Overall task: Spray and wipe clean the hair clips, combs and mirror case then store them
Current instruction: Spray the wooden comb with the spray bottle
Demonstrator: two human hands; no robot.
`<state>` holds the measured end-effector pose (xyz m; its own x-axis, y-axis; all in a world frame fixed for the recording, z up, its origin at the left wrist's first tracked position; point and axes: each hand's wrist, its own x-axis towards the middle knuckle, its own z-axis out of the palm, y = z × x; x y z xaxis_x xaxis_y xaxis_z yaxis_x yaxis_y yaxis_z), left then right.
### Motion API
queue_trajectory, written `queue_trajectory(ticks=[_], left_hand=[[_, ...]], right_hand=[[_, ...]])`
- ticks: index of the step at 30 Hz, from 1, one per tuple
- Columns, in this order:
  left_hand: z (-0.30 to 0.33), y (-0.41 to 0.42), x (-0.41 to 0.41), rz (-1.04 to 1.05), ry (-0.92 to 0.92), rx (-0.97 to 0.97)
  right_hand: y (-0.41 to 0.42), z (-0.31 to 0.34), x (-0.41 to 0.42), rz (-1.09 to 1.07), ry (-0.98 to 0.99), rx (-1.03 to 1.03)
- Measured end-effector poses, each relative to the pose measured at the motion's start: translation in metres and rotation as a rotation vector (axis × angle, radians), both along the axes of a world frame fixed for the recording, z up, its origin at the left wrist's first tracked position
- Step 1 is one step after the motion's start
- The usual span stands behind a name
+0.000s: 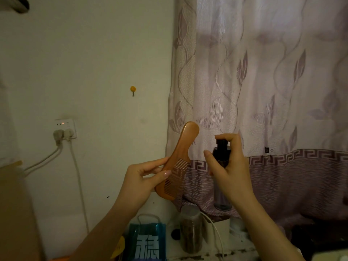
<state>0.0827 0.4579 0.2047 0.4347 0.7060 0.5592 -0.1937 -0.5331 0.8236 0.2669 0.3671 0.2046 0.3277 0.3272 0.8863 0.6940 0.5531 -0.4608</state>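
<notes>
Item: wooden comb, in my left hand, thumb and fingers pinching the toothed end; long axis tilted, handle up and right, teeth facing right. Item: dark spray bottle, upright, my right hand wrapped around it, forefinger on the cap. Bottle just right of the teeth; nozzle direction I cannot tell. Judgement: spraying step.

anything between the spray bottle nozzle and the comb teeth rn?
Nothing solid. In the head view the gap between the spray bottle in the right hand and the wooden comb held by the left hand shows only the curtain behind.
</notes>
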Motion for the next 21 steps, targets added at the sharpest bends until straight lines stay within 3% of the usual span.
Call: queue_trajectory(ticks=[21], left_hand=[[-0.053, 0.006, -0.007, -0.017, 0.179, -0.027]], right_hand=[[0.009, -0.041, 0.012, 0.275, 0.266, -0.193]])
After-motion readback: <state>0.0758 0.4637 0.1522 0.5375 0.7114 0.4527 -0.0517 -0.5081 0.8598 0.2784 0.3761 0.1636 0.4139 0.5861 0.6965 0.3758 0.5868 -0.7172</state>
